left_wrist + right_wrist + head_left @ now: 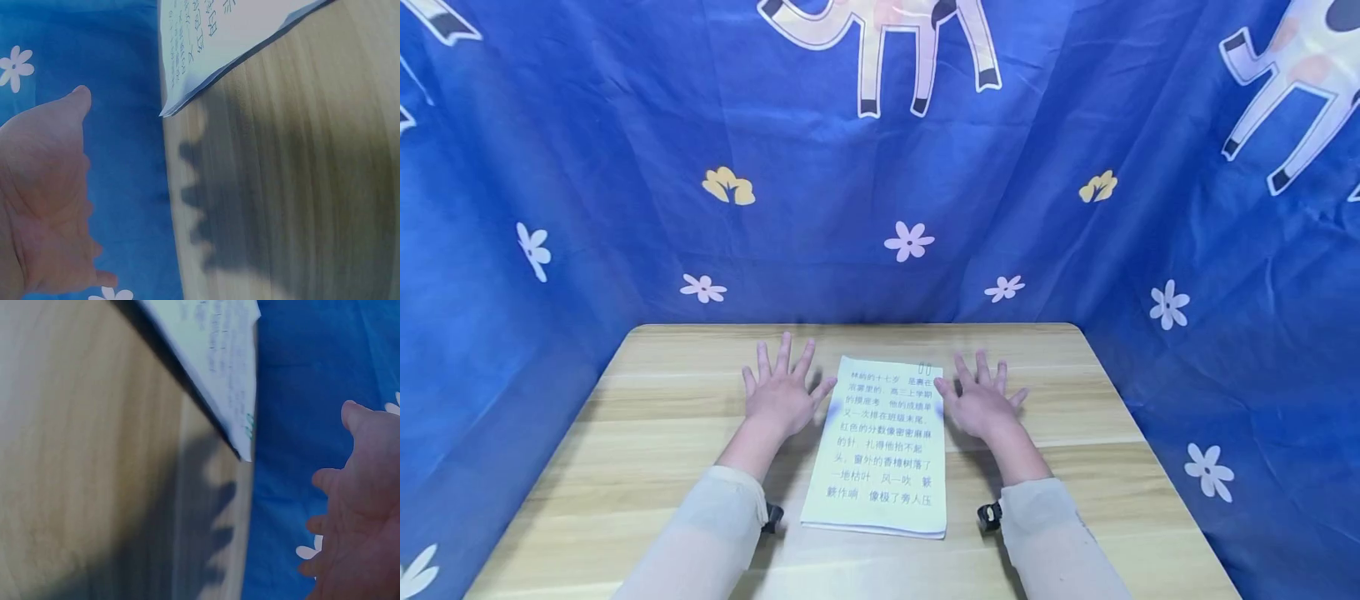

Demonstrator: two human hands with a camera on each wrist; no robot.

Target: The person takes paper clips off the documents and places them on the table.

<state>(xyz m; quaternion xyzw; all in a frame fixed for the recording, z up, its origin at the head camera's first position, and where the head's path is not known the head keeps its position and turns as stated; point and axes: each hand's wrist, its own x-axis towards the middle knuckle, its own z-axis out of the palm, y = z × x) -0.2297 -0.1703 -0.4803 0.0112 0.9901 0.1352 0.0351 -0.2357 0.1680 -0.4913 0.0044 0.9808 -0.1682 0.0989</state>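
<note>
Sleeves [700,529], both pale, enter from the bottom of the head view, nearest the camera, with a black strap [990,516] showing at the right wrist. Between the forearms, the papers [880,450] lie on the table [1075,500], printed side up and slightly turned; layered edges show along the near side. Two clips [925,368] sit at the far edge, close to the right corner.

Left hand [781,402]: fingers spread, palm down, holding nothing, beside the papers' left edge. Right hand [983,406]: likewise spread and holding nothing, beside the right edge. Both wrist views show the thumbs apart from the papers, and finger shadows [200,200] fall on the table, so the hands are judged raised above it.

Step in hand, by judgement: a ready position, with no grip taken on the papers. Next move would call for lowering one hand to the papers and pinching a free edge, away from the clips, while the other steadies the sheets. Whether the clips bind every sheet cannot be told.
</note>
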